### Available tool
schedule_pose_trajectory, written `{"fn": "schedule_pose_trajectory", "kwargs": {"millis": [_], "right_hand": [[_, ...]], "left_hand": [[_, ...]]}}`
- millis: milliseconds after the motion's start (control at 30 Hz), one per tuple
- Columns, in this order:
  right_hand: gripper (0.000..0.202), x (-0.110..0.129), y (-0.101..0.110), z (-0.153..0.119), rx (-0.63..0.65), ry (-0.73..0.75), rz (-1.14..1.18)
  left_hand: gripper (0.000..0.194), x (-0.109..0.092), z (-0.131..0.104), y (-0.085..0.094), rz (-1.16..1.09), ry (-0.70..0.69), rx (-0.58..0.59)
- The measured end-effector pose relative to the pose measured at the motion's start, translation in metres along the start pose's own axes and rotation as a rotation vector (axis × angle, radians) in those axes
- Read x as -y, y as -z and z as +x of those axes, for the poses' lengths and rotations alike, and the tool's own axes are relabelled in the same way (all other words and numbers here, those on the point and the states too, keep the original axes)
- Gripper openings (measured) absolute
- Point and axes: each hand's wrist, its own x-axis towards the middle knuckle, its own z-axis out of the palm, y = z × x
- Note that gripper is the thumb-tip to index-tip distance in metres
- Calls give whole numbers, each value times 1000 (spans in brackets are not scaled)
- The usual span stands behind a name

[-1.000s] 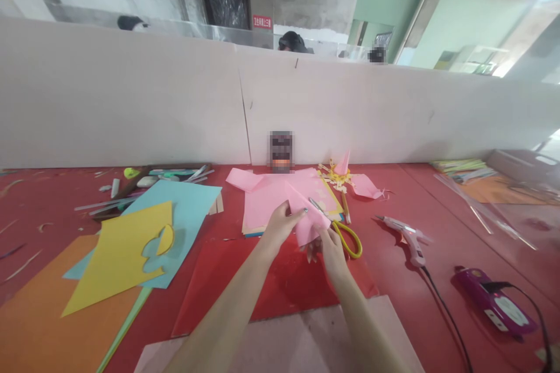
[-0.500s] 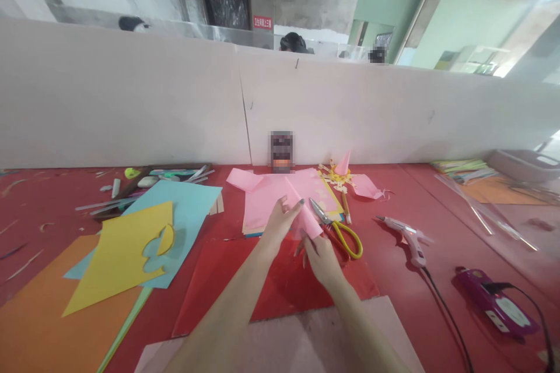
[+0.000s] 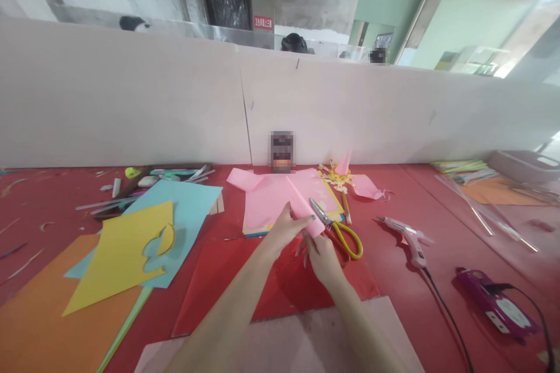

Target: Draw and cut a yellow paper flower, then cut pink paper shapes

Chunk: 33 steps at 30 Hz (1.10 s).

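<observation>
A sheet of pink paper rolled into a narrow cone [image 3: 301, 204] is between my two hands, its tip pointing up and away to the left. My left hand [image 3: 286, 224] is closed on the cone's side, the thumb lying across it. At the wide lower end, my right hand [image 3: 319, 250] grips the paper; some of its fingertips are hidden. Under the cone lies a stack of pink paper [image 3: 262, 210]. Just right of it rest scissors [image 3: 347, 239] with yellow handles. Behind them a small pink cone [image 3: 343, 164] stands on a yellow paper piece.
To the right lie a glue gun [image 3: 409, 239] with its cord and a purple power strip [image 3: 494, 303]. Yellow paper [image 3: 118, 256], blue paper [image 3: 188, 204] and orange paper [image 3: 65, 309] overlap at left. A white partition [image 3: 131, 99] closes off the back.
My left hand has slid down the cone towards its wide end, and its thumb now lies across the paper. The upper part of the cone shows more. My right hand has hardly moved.
</observation>
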Motion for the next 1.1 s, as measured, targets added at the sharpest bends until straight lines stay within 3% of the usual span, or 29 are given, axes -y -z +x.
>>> {"fn": "schedule_pose_trajectory", "kwargs": {"millis": [200, 733, 867, 1100], "right_hand": [[41, 2, 1, 0, 2, 4, 22], [34, 16, 3, -1, -37, -44, 155], [41, 18, 4, 1, -38, -83, 342], [44, 16, 9, 6, -153, -167, 564]], "left_hand": [[45, 1, 1, 1, -3, 10, 23], [36, 1, 3, 0, -96, -4, -74], [36, -2, 6, 3, -81, -42, -70], [41, 1, 7, 6, -99, -52, -38]]}}
